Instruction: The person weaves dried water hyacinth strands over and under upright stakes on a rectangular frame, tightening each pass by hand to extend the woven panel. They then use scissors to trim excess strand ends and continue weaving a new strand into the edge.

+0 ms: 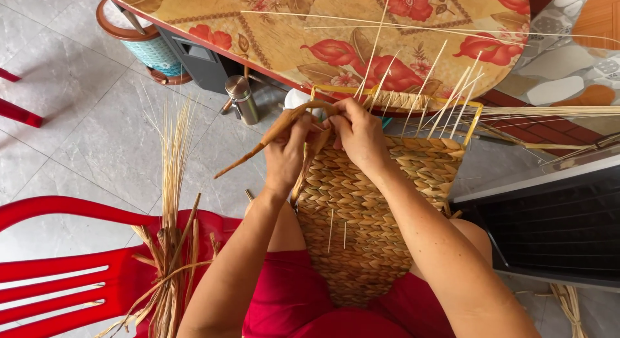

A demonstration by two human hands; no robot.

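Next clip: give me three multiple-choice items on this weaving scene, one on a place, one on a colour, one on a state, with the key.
1. Where does the bundle of dry straw strands lie?
A. on the red plastic chair
B. on the floral table
C. inside the basket

2. What colour is the chair?
A. blue
B. red
C. white

3. How is the woven tan straw basket?
A. complete
B. rim unfinished
C. unravelled flat

Key: A, the bundle rests on the seat; B, plainly red; B, loose stakes stick up where the left hand and right hand twist a strand.

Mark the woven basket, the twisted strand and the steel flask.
woven basket [368,215], head view, woven side wall
twisted strand [255,152], head view, mid-length left of the hands
steel flask [242,99], head view, body
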